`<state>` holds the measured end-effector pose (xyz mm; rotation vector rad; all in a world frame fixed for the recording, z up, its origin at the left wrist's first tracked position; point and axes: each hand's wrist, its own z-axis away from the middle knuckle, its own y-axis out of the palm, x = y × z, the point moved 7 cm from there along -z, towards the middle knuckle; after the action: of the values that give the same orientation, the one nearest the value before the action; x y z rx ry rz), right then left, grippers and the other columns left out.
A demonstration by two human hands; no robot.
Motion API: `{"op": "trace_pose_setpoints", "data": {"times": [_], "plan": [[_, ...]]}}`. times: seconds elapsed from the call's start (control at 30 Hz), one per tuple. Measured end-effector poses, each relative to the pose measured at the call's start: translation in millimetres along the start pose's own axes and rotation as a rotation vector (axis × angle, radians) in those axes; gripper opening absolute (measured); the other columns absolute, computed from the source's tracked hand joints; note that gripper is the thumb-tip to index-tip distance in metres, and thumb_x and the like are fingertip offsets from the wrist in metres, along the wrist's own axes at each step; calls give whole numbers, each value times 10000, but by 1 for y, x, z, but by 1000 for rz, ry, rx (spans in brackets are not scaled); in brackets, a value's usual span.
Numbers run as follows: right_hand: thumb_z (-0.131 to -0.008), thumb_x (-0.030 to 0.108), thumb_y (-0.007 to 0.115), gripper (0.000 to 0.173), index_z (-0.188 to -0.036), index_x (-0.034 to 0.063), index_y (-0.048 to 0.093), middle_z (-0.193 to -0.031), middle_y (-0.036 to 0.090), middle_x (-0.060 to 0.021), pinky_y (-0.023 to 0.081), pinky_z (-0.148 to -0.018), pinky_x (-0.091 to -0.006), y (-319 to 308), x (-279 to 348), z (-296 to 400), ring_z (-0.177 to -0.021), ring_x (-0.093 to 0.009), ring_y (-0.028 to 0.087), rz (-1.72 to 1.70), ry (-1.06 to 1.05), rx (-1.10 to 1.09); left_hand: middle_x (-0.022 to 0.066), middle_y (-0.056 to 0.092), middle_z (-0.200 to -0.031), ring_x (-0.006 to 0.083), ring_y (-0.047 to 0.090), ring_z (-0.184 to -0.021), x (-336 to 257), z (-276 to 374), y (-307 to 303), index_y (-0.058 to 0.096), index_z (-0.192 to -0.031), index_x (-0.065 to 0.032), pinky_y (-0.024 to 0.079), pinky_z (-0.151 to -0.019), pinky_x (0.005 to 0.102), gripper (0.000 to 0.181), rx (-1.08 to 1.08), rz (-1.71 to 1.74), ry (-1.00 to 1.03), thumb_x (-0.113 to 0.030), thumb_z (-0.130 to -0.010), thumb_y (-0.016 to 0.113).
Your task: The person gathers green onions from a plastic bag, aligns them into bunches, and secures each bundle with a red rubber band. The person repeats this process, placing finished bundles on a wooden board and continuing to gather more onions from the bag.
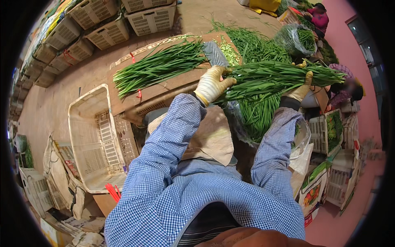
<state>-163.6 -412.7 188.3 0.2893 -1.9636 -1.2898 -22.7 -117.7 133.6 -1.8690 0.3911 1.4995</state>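
Note:
My left hand (213,84), in a pale glove, grips the left end of a bunch of garlic chives (268,77), thumb in front of the leaves. My right hand (301,88), also gloved, holds the same bunch near its right end. A grey ridged flat piece (215,52) stands beyond my left hand; whether the hand touches it I cannot tell. Another pile of garlic chives (160,66) lies on the wooden board (123,106), pale stem ends to the left. Pale cut bits (228,52) are scattered on the board's far right part.
A plastic crate (89,142) stands left of the board. Loose garlic chives (256,43) are heaped beyond it, and more fill a plastic bag (259,117) below the held bunch. Stacked crates (151,20) line the far left. Two people (342,81) sit at the right.

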Motion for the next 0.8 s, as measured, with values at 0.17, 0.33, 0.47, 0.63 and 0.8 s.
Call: {"op": "trace_pose_setpoints", "data": {"times": [0.17, 0.33, 0.47, 0.63, 0.8], "plan": [[-1011, 350, 504, 443, -1271, -5, 559, -1226, 659, -101, 528, -970, -415, -14, -6, 4, -1030, -250, 650, 57, 12, 66, 146, 712, -956, 217, 674, -881, 4, -1, 14, 683, -1057, 8, 528, -808, 326, 263, -137, -164, 57, -126, -833, 719], [-982, 340, 564, 460, -1294, 3, 544, -1265, 632, -111, 517, -980, -491, -41, -5, -4, -1056, -280, 635, 101, -35, -26, 129, 707, -828, 189, 626, -711, 55, -11, 26, 699, -962, 21, 508, -687, 321, 204, -148, 447, -57, -132, -829, 730], [-902, 294, 698, 444, -1257, 46, 598, -1116, 700, -86, 509, -994, -505, -7, -15, 4, -1036, -262, 655, 13, 6, 62, 45, 672, -814, 136, 620, -722, 75, 0, 28, 670, -1004, 5, 513, -649, 270, 165, -75, 728, -422, -62, -857, 703], [-899, 283, 701, 591, -1400, 65, 474, -1090, 685, -94, 542, -933, -504, 46, 7, 3, -1003, -264, 651, -12, -98, 214, 63, 650, -693, 115, 511, -478, 135, 9, 15, 685, -912, 6, 405, -439, 261, 116, -129, 474, -432, -80, -835, 692], [-886, 304, 712, 690, -1455, 63, 404, -1041, 690, -104, 551, -907, -475, 47, 47, -8, -958, -274, 651, 157, -218, 182, 148, 715, -979, 286, 677, -822, 215, 39, 6, 703, -1136, -78, 533, -749, 397, 324, 180, -360, -503, -156, -823, 673]]}}
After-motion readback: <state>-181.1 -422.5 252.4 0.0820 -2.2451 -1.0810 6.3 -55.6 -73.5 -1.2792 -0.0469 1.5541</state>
